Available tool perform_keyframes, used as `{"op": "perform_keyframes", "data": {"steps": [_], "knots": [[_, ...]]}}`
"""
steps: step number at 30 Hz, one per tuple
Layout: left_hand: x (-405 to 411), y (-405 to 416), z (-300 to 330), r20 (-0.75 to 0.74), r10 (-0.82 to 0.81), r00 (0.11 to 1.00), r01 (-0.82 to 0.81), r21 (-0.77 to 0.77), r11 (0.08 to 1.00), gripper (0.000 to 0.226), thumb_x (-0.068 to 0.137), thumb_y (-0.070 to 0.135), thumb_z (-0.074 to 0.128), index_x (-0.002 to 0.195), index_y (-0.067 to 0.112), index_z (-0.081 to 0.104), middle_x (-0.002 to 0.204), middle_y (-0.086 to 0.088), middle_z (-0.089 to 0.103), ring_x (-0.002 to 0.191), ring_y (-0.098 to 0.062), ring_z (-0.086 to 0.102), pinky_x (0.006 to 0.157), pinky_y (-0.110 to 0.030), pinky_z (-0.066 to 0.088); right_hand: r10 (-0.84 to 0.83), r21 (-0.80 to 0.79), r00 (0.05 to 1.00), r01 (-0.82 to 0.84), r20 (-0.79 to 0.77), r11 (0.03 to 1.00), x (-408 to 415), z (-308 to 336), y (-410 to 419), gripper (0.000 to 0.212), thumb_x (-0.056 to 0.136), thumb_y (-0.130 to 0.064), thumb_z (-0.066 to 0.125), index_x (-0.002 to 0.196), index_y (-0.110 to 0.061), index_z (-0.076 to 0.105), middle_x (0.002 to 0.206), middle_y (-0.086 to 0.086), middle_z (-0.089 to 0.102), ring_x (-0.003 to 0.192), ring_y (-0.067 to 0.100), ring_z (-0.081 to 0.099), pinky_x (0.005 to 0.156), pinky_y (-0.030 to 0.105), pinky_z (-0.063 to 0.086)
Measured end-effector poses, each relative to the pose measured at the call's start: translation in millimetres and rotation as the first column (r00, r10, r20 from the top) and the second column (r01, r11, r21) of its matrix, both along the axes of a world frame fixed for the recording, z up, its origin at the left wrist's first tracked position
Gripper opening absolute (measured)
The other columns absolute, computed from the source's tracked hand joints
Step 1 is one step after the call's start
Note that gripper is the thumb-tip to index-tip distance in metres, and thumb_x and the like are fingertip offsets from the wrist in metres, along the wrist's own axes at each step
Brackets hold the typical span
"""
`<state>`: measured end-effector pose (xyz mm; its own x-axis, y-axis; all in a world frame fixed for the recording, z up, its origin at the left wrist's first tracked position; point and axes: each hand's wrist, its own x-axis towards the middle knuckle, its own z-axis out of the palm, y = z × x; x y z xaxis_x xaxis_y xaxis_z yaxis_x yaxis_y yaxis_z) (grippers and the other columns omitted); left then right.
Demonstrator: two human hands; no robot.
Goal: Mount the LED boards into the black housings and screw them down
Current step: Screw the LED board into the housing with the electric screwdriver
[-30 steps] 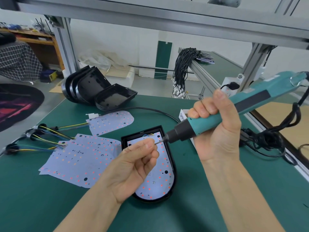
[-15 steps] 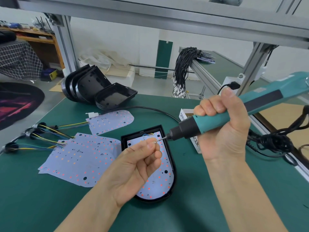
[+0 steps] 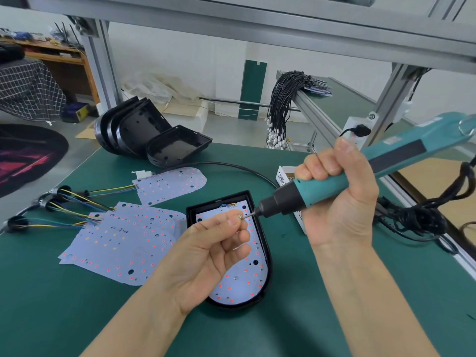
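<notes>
A black housing (image 3: 268, 264) lies on the green bench with a white LED board (image 3: 248, 276) seated in it; one screw shows near the board's rounded end. My left hand (image 3: 206, 256) hovers over the housing and pinches a small screw (image 3: 240, 216) between thumb and forefinger. My right hand (image 3: 340, 202) grips a teal electric screwdriver (image 3: 360, 173), whose bit tip is at the screw. Loose LED boards (image 3: 121, 243) with coloured wires lie to the left, and another board (image 3: 172, 185) sits behind them.
Empty black housings (image 3: 144, 135) are stacked at the bench's far left edge. A white box (image 3: 284, 176) sits behind the screwdriver. A black cable tangle (image 3: 422, 217) lies at the right. A wire bundle (image 3: 280, 109) hangs off the neighbouring bench.
My right hand and the screwdriver shifted slightly right, so the bit drew back a little. My left hand kept pinching the screw at the bit tip above the housing.
</notes>
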<state>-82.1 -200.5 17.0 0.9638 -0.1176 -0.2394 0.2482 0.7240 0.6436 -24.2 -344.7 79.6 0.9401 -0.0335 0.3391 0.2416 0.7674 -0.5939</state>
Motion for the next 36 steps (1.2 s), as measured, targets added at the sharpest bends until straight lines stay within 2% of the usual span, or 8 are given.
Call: {"op": "perform_keyframes", "data": {"steps": [8,22,26,30,33,36], "knots": [[-1.2,-1.1,-0.6,0.001,0.000,1.000,0.000,0.019,1.000,0.009,0.064,0.005,0.067,0.068,0.005,0.075,0.069,-0.008,0.066,0.054,-0.013,0.064,0.049,-0.022,0.055,0.008,0.011,1.000,-0.008,0.018,1.000,0.3,1.1,-2.6,0.026,0.080,-0.014,0.055,0.062,-0.022,0.039,0.051,-0.010,0.036,0.047,0.007,0.034,0.050,0.019,0.038],[-1.5,-4.9,-0.5,0.006,0.060,0.998,-0.061,0.033,0.998,0.010,0.066,0.004,0.065,0.066,0.004,0.075,0.068,-0.009,0.067,0.052,-0.013,0.064,0.050,-0.021,0.055,-0.007,-0.013,1.000,0.008,0.025,1.000,2.2,-2.8,-3.8,0.027,0.080,-0.012,0.054,0.065,-0.020,0.033,0.052,-0.009,0.035,0.047,0.008,0.033,0.051,0.020,0.037],[-2.1,-7.7,-1.1,0.050,0.134,0.990,-0.139,0.114,0.984,0.009,0.063,0.006,0.066,0.065,0.005,0.075,0.066,-0.009,0.066,0.053,-0.013,0.063,0.052,-0.021,0.055,-0.014,-0.036,0.998,0.016,0.060,0.999,2.7,-4.8,-3.4,0.027,0.080,-0.008,0.051,0.065,-0.020,0.032,0.052,-0.009,0.032,0.047,0.009,0.030,0.051,0.020,0.036],[-0.2,-12.4,-1.2,0.148,0.243,0.959,-0.274,0.245,0.930,0.009,0.061,0.007,0.066,0.063,0.005,0.074,0.063,-0.009,0.065,0.052,-0.015,0.062,0.053,-0.022,0.055,-0.046,-0.049,0.995,0.051,0.091,0.998,1.8,-7.8,-0.5,0.027,0.078,-0.004,0.048,0.068,-0.020,0.028,0.051,-0.010,0.032,0.046,0.009,0.031,0.050,0.021,0.037],[4.3,-10.9,-1.7,0.184,0.305,0.934,-0.348,0.278,0.895,0.008,0.064,0.003,0.065,0.065,0.005,0.072,0.062,-0.009,0.064,0.052,-0.015,0.061,0.054,-0.022,0.055,-0.101,0.006,0.995,0.101,0.014,0.995,2.7,-13.8,5.1,0.031,0.077,-0.007,0.054,0.065,-0.021,0.028,0.053,-0.009,0.032,0.048,0.009,0.032,0.051,0.021,0.037],[5.9,-6.4,-3.5,0.202,0.304,0.931,-0.356,0.318,0.879,0.008,0.072,-0.003,0.063,0.073,0.001,0.070,0.063,-0.008,0.064,0.053,-0.015,0.061,0.054,-0.023,0.055,-0.097,0.042,0.994,0.099,-0.056,0.994,5.0,-21.9,7.6,0.035,0.072,-0.009,0.060,0.063,-0.021,0.028,0.056,-0.008,0.032,0.050,0.009,0.032,0.053,0.020,0.037]]}}
